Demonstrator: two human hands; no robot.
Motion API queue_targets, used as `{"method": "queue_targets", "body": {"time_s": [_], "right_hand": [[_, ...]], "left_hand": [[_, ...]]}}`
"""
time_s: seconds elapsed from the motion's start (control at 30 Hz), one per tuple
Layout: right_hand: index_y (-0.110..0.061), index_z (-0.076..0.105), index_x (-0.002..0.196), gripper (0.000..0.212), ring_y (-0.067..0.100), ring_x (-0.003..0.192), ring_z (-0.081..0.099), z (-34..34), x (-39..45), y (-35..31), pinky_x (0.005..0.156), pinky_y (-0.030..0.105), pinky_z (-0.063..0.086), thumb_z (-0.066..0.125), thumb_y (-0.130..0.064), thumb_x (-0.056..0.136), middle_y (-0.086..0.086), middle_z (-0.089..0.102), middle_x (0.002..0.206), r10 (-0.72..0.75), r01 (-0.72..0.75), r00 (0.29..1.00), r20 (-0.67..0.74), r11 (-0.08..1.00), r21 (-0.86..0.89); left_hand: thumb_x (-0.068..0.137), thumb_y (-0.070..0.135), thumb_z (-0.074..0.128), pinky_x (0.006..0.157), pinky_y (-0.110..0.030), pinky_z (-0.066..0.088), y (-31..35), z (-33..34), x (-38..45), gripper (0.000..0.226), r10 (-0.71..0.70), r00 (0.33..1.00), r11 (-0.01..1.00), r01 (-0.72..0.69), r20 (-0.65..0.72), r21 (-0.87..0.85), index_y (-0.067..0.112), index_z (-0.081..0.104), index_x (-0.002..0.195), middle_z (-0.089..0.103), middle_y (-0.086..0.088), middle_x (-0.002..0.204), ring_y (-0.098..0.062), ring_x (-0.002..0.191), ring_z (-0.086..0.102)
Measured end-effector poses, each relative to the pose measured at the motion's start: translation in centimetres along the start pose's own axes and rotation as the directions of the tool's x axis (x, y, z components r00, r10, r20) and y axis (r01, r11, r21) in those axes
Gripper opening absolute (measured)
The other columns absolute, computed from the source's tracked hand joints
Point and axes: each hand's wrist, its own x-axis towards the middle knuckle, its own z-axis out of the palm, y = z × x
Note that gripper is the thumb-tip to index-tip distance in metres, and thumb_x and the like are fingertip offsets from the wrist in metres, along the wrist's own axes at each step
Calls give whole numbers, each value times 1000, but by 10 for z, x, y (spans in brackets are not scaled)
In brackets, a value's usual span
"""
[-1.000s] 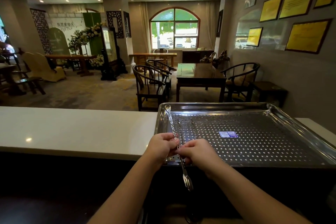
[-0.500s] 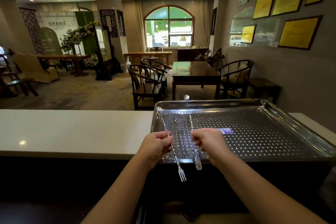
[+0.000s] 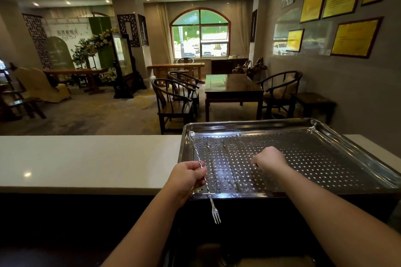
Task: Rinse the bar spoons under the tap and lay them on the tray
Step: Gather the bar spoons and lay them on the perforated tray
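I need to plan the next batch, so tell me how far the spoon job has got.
Done: at least one bar spoon lies on the perforated tray. In hand: the left hand grips a twisted spoon; the right hand is lowered onto the tray, its fingers hidden. Left: laying those down.

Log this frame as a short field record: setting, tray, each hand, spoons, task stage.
setting: white counter facing a lounge
tray: perforated steel tray on the counter
left hand: left hand pinches a twisted bar spoon, fork end hanging past the near rim
right hand: right hand low over the tray, lowering a second spoon, grip hidden
spoons already laid: at least two
task stage: laying spoons; tap not visible
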Motion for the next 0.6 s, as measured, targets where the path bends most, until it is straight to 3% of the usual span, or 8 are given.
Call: {"method": "queue_targets", "body": {"time_s": [0.17,0.23,0.3,0.5,0.6], "right_hand": [[-2,60,79,12,26,71,59,12,5,3,60,30,44,52,-9,86,11,61,78,38,-37,999,22,998,-47],[-4,61,82,13,27,82,64,13,6,1,63,31,45,53,-12,87,10,65,84,30,-29,1000,10,992,-119],[-6,58,75,15,27,87,65,14,5,0,63,31,44,53,-12,88,8,63,80,4,-5,1000,-3,984,-177],[-11,52,60,27,20,59,52,25,4,3,48,25,36,54,-10,86,4,54,63,-90,64,994,-60,939,-337],[-11,51,60,27,17,55,48,27,3,3,43,25,30,54,-8,87,3,53,62,-128,100,991,-47,916,-389]], "left_hand": [[87,-3,61,62,-25,57,-1,0,0,12,9,1000,1000,-9,-7,9,4,64,97,58,-10,79,-20,70,57],[86,-3,61,61,-25,56,-1,-1,0,12,12,1000,1000,-12,-9,5,4,64,96,59,-10,79,-19,69,58],[87,-3,61,59,-23,56,-1,-1,0,12,13,1000,1000,-13,-10,5,4,64,96,59,-10,78,-18,67,59],[87,-3,61,59,-25,56,-1,0,0,10,8,1000,999,-8,-3,39,4,64,93,58,-10,76,-16,60,57],[87,-4,60,60,-24,58,0,1,-1,9,9,1000,1000,-9,11,29,3,64,92,56,-10,75,-15,56,57]]}}
